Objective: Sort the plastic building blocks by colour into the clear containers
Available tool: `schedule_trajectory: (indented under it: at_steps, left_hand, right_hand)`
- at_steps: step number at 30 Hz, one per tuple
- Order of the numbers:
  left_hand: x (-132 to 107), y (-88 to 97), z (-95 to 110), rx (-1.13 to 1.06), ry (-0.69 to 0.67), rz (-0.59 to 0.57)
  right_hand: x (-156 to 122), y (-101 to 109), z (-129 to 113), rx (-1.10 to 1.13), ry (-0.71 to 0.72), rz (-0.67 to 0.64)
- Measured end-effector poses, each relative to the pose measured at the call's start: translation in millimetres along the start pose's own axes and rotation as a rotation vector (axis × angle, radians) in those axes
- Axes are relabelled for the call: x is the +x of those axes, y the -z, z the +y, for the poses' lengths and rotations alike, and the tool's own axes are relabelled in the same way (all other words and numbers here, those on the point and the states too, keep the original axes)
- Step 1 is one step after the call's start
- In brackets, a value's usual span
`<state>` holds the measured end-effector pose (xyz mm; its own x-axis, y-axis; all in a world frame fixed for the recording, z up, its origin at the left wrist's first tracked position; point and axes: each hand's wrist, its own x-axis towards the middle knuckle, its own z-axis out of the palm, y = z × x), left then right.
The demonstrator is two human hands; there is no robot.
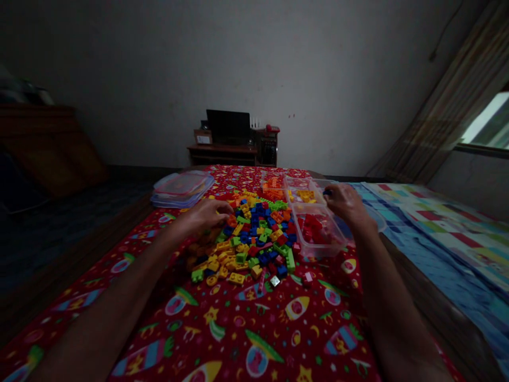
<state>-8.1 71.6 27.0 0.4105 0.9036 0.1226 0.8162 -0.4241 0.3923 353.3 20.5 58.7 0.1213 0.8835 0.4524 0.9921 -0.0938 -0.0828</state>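
The brick pile (254, 239) lies just right of the left hand (207, 215), whose fingers curl onto its edge; I cannot tell if they grip anything. The red-brick box (318, 231) sits just inside the right hand (345, 204), which appears pinched on a blue brick (326, 192).

Bed sheet (238, 339) was red, printed with rockets, stars and planets in yellow, blue, green, pink. Brick pile (254, 239) mixed blue, yellow, green, red, orange. Nearest tub (338, 241) was clear plastic, its bricks all red. Tub behind (287, 185) was clear too, bricks yellow; third tub (265, 178) showed orange. Stacked lids (181, 188) were clear with pale blue rims. Second sheet (433, 223) on right carried checks in blue, white, red, green, yellow. Curtain (445, 122) had brown and beige stripes. Monitor (228, 126) was black; wall (159, 79) dull grey.
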Motion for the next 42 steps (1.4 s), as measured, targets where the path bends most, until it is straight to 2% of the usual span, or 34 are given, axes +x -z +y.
schedule_trajectory:
  at_steps: [2, 5, 8, 11, 15, 19, 22, 27, 29, 32, 34, 37, 39, 42]
  left_hand:
    - [-5, 5.9, -5, -0.032, -0.005, -0.079]
    - [-12, 7.6, -6, 0.003, -0.042, -0.151]
    - [-15, 1.4, 1, 0.098, -0.076, -0.176]
    - [-15, -5.1, 8, 0.151, -0.110, -0.163]
    - [-14, -3.6, 9, 0.103, -0.073, -0.153]
    - [-14, -2.2, 7, 0.041, -0.032, -0.138]
    - [-13, -9.1, 12, 0.046, -0.027, -0.044]
    - [-12, -21.2, 23, 0.088, -0.013, 0.140]
    - [-12, -21.7, 24, 0.062, 0.007, 0.190]
    - [-11, -19.5, 24, -0.098, 0.008, 0.237]
    - [-10, -18.8, 27, -0.311, -0.014, 0.186]
    - [-11, -20.3, 36, -0.588, -0.018, -0.006]
    - [-12, -22.0, 42, -0.658, -0.008, -0.100]
    - [-14, -22.4, 48, -0.681, 0.011, -0.123]
  right_hand:
    - [0, 7, 22, -0.052, -0.106, -0.037]
    - [-5, 13, 46, -0.057, -0.153, -0.068]
    - [-7, 13, 51, -0.016, -0.160, -0.039]
    - [-2, 9, 34, 0.032, -0.130, 0.017]
    - [0, 3, -6, 0.130, 0.062, 0.049]
    - [-11, 0, -40, 0.144, 0.247, -0.004]
    - [-19, 1, -55, 0.137, 0.331, -0.062]
    - [-30, 1, -79, 0.039, 0.331, -0.170]
    - [-37, -6, -90, 0.044, 0.419, -0.195]
    - [-49, -23, -104, 0.144, 0.569, -0.137]
    - [-54, -34, -112, 0.224, 0.644, -0.084]
    - [-56, -40, -121, 0.289, 0.710, -0.077]
    - [-55, -37, -125, 0.290, 0.724, -0.098]
    - [-57, -32, -126, 0.238, 0.704, -0.135]
